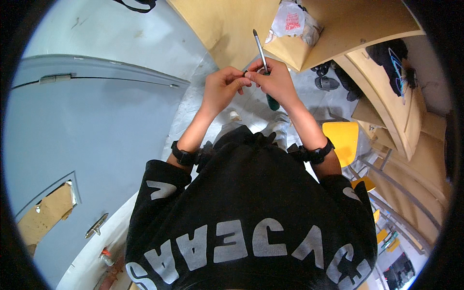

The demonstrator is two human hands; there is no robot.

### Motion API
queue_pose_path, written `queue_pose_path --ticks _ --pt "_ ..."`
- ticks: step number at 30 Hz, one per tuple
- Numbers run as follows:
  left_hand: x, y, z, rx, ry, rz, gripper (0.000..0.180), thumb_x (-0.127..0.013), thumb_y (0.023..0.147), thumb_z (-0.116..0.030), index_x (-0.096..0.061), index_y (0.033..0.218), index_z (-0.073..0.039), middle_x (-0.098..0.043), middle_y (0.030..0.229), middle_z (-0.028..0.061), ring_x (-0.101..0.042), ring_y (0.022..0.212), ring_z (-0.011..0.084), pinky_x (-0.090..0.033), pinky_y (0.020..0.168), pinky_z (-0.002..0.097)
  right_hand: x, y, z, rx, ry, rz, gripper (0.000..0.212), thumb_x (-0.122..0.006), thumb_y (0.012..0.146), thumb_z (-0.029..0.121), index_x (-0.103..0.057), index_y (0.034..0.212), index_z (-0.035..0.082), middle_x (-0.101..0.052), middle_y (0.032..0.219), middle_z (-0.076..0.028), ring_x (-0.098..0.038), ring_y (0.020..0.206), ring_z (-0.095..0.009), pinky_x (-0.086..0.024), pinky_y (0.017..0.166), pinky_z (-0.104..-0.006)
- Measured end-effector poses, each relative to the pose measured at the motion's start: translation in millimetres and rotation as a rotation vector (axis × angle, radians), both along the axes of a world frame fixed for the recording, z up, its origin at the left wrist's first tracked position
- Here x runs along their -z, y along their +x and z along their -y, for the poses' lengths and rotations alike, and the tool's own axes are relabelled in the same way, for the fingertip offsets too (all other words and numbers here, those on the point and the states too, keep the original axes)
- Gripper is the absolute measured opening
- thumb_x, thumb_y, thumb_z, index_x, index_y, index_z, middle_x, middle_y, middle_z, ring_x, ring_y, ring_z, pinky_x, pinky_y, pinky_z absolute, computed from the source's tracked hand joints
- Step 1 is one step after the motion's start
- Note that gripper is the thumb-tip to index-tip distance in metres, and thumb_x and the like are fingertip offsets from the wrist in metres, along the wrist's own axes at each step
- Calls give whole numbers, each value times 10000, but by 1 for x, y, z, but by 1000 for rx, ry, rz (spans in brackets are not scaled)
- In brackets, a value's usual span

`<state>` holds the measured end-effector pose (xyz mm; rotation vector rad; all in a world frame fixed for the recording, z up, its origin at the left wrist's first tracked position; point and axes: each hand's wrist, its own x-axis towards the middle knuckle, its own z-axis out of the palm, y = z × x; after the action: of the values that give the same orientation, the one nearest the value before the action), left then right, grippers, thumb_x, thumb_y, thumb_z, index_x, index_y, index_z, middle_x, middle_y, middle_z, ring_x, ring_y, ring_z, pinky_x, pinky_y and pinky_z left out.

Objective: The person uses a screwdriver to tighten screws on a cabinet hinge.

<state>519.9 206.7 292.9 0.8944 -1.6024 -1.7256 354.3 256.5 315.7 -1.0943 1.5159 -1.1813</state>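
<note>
My right hand (277, 83) is closed around a screwdriver (260, 49). Its metal shaft points up and away from me, and the dark green handle sticks out below my palm. Close beside it, my left hand (221, 88) is closed in a pinch. The fingertips of both hands meet at a small dark piece (245, 73), mostly covered by fingers and too small to name. Both hands are raised in front of a light wooden panel (227, 29).
A grey door (96, 135) with a metal handle (96, 225) stands at left. At upper right, a white plastic bag (292, 21) sits in a wooden compartment. Dark shoes (327, 83) lie below it. To the right are a yellow chair (340, 142) and wooden shelving (386, 96) with hanging black cloth.
</note>
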Motion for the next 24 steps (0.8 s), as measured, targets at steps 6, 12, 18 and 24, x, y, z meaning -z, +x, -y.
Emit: queue_pose_path --ticks 6,12,18,24 --pt "-15 5 4 134 -129 318 96 -648 843 -55 -617 881 28 -677 742 76 -587 609 97 -469 547 236 17 -6 -1 -121 220 264 135 -693 774 88 -647 867 1 -638 699 -47 -591 583 -95 -407 456 -215" --pt "-14 0 10 239 -278 516 105 -647 849 -74 -619 864 26 -655 695 64 -559 576 92 -458 533 244 53 -7 -3 -83 244 622 137 -673 771 92 -638 857 -9 -659 729 -86 -642 593 -144 -397 431 -238" --pt "-9 -14 11 289 -248 644 111 -652 846 -85 -620 858 21 -650 700 84 -567 581 111 -456 539 263 69 -16 -1 -178 145 422 104 -630 829 60 -618 879 -31 -647 754 -101 -641 611 -147 -400 441 -223" --pt "-14 -21 14 269 -164 610 96 -652 841 -72 -623 856 18 -646 688 94 -580 587 120 -462 550 274 67 -29 3 -232 105 509 66 -617 827 21 -611 843 -43 -644 745 -98 -638 610 -151 -430 466 -248"
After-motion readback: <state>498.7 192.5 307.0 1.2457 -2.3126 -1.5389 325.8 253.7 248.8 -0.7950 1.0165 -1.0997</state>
